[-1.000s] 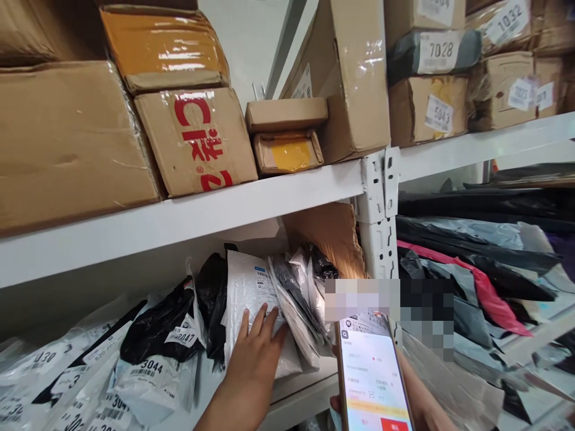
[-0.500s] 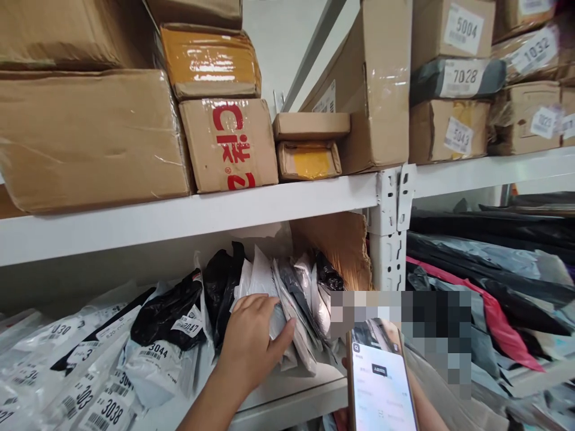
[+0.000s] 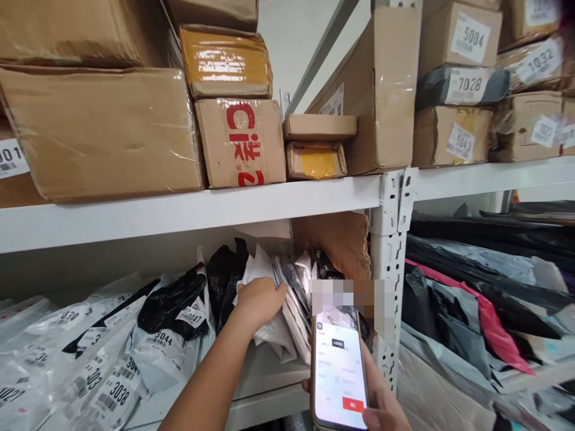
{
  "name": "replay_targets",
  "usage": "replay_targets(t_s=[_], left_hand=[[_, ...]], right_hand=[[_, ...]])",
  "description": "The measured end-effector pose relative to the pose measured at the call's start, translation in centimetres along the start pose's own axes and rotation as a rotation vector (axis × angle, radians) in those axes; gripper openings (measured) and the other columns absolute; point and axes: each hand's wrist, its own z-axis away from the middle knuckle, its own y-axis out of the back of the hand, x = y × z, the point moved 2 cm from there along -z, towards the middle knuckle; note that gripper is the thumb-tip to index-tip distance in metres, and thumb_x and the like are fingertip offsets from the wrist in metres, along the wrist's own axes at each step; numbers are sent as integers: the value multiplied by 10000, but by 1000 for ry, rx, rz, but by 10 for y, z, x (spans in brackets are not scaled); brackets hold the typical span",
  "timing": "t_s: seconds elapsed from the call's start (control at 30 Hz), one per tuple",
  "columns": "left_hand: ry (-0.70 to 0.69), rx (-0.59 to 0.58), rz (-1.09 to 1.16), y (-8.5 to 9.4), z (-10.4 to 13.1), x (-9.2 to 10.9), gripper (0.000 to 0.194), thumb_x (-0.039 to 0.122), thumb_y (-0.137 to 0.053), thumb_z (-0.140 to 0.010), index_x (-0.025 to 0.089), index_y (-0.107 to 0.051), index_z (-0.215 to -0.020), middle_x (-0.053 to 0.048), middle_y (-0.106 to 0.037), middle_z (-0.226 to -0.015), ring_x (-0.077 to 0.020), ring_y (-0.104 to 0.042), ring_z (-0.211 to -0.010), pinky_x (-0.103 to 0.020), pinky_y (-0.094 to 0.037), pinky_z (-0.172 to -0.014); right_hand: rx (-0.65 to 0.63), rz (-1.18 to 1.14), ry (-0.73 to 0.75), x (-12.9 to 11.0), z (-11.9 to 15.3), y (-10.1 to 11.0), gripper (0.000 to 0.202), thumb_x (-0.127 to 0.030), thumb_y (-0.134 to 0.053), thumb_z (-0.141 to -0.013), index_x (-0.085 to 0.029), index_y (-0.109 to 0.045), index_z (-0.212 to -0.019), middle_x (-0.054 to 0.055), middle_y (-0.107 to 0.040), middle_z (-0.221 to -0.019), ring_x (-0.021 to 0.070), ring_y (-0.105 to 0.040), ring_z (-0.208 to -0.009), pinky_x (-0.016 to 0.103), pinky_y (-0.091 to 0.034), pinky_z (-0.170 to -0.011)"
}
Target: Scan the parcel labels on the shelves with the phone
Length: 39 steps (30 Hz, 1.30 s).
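My left hand (image 3: 261,302) reaches into the lower shelf, its fingers closed over a white mailing bag (image 3: 279,335) that stands on edge in a row. The fingertips are partly hidden behind my knuckles. Thin grey and white mailing bags (image 3: 294,305) lean just right of it, and a black plastic bag (image 3: 223,281) is on its left. Lower right, my right hand (image 3: 381,392) grips a smartphone (image 3: 338,377), thumb by a red button on its lit screen. The phone's upper end and the area behind it are pixelated.
Labelled bags (image 3: 103,371) fill the lower shelf's left side. Cardboard boxes (image 3: 112,131) crowd the shelf above, over its white front beam (image 3: 202,218). A white upright post (image 3: 389,239) stands at right, with stacked dark bags (image 3: 476,281) beyond it.
My left hand has gone from fingers spread to closed on the white mailing bag. The phone has moved left in view, a red button now shows, and my right thumb is on its front.
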Motion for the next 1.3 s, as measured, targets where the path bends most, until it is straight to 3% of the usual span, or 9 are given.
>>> replay_targets(t_s=[0.13,0.23,0.37,0.57,0.77,1.0,1.13,1.23,1.3], left_hand=[[-137,10,0,-10,4,-14,483,378,-283,-926,130,-631,-1152,-157,-660,-1227,-321,-538,-1222,-498,-375,-1039],[-189,-32,78,-14,3,-31,505,368,-325,-921,139,-496,-1337,-143,-575,-1366,-274,-482,-1296,-429,-367,-1070],[-148,-71,65,-10,-5,-33,405,280,-363,-886,147,-583,-1198,-141,-660,-1215,-273,-593,-1146,-390,-452,-947],[44,-14,-9,-1,-19,-9,347,305,-584,-807,117,-702,-1073,-205,-689,-1170,-344,-651,-1098,-366,-506,-806],[17,128,-5,-18,-17,-21,353,243,-457,-871,143,-694,-1113,-188,-626,-1237,-264,-645,-1088,-331,-469,-906],[26,220,64,-29,-13,-40,292,151,-365,-881,146,-646,-963,-106,-674,-1005,-199,-640,-976,-279,-451,-846],[14,331,65,-39,-4,-41,273,128,-403,-874,134,-640,-1008,-132,-624,-1141,-222,-621,-1026,-324,-478,-890],[-178,420,23,-38,0,-45,468,7,-418,-800,182,-627,-1181,-117,-534,-1382,-231,-506,-1273,-379,-395,-1085],[-398,257,10,-31,-2,-45,628,-63,-389,-744,270,-639,-1213,-33,-556,-1402,-186,-486,-1313,-353,-349,-1136]], right_hand=[[-36,-17,2,-1,-5,-5,1425,-267,-888,-505,-255,72,-1557,224,-627,-1353,305,-761,-758,256,-502,-435],[-60,-4,21,-3,-7,-2,1287,-277,-868,-553,-279,-69,-1562,218,-623,-1362,271,-752,-657,270,-520,-433],[-118,14,81,-4,-14,-7,1097,-259,-826,-628,-345,-216,-1535,184,-653,-1333,164,-653,-421,291,-529,-381],[-101,11,127,3,-34,-40,1010,-230,-791,-649,-284,-288,-1524,127,-758,-1057,367,-744,-879,271,-559,-363],[-55,27,162,8,-50,-48,1026,-248,-765,-646,-261,-244,-1530,129,-723,-1209,372,-716,-999,271,-565,-387],[-46,90,244,-1,-54,-38,1038,-263,-758,-661,-249,-205,-1539,136,-734,-1205,357,-699,-1025,282,-560,-428],[-45,76,191,-7,-55,-30,1040,-280,-756,-691,-256,-172,-1551,133,-741,-1195,370,-669,-1102,305,-575,-472],[-38,65,182,-9,-55,-27,1036,-276,-759,-692,-255,-181,-1551,136,-740,-1198,369,-684,-1073,311,-578,-474],[-17,46,209,-9,-54,-27,999,-258,-743,-697,-259,-214,-1544,129,-725,-1232,380,-659,-1132,305,-579,-455]])
